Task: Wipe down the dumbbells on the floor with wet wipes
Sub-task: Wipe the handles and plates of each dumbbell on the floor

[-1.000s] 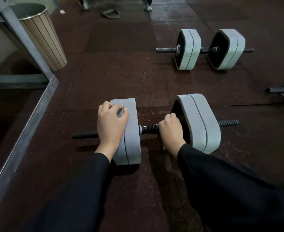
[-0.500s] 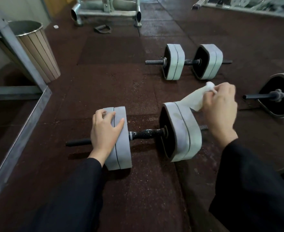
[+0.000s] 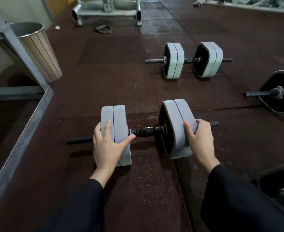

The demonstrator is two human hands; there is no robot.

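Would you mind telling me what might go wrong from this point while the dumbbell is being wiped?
1. The near dumbbell rests on the plates' edges; pressure from the left hand or right hand might rock or roll it.
2. No wipe shows now, so bare fingers may be rubbing dirt around.
3. The bar's left end lies close to the metal frame rail; a shove could knock it.
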